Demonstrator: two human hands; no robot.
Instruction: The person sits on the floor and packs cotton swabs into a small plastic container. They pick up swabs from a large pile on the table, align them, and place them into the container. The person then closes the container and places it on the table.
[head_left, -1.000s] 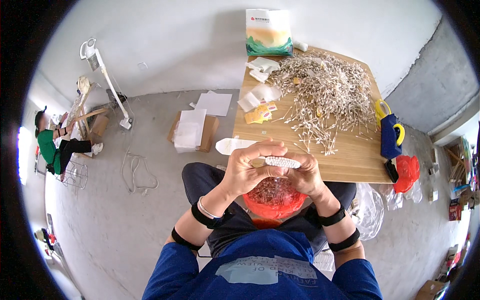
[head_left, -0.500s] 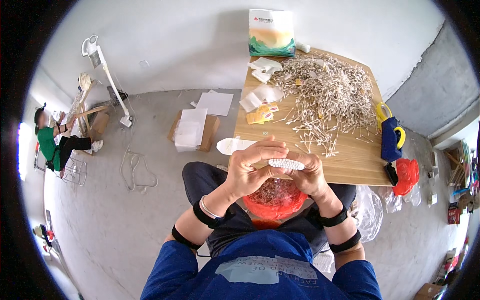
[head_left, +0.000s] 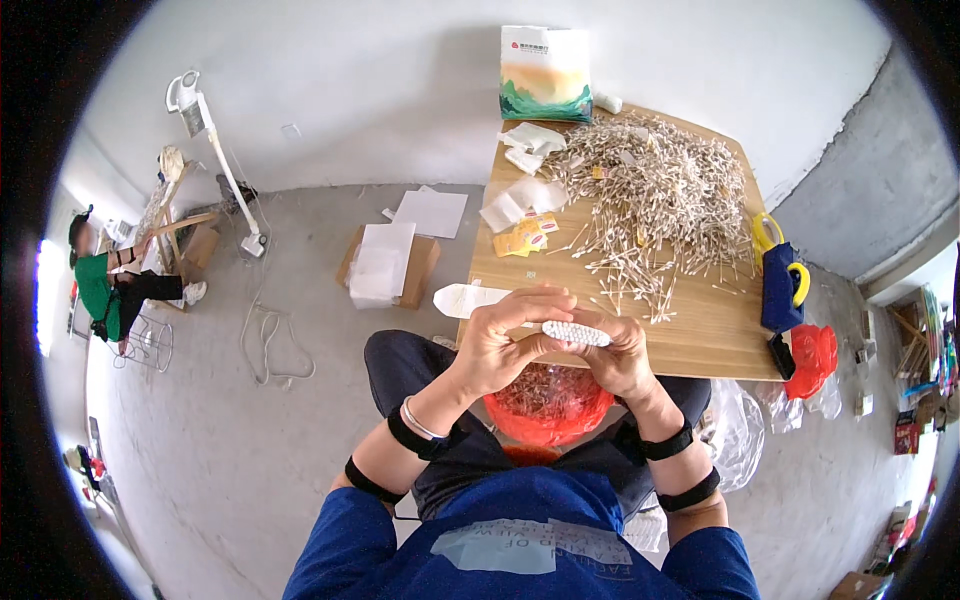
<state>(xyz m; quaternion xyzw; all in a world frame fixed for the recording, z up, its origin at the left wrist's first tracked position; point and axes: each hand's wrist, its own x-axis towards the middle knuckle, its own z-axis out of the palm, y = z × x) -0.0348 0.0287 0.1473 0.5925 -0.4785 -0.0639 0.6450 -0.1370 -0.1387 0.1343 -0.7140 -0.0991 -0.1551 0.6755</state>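
Between my two hands is a tight bundle of cotton swabs [head_left: 577, 333], its white tips packed together and facing up. My left hand [head_left: 500, 340] closes on the bundle's left side, thumb below and fingers above. My right hand [head_left: 624, 358] grips the other end with curled fingers. Below them, between my knees, a red plastic bag [head_left: 540, 428] holds many loose swabs under clear film. A large loose heap of cotton swabs [head_left: 675, 195] covers the far part of the wooden table [head_left: 690, 340]. A white pointed card [head_left: 462, 299] juts past the table's left edge.
Yellow packets [head_left: 524, 236] and clear plastic bags [head_left: 522, 200] lie left of the heap. A printed paper bag [head_left: 546, 75] stands behind. A blue tape dispenser [head_left: 780, 290] sits at the right edge, near a red bag [head_left: 812, 360]. Another person [head_left: 100, 285] sits far left.
The table and its contents sit slightly lower in the picture. Both hands keep hold of the swab bundle, and my left fingers lie a little lower over it.
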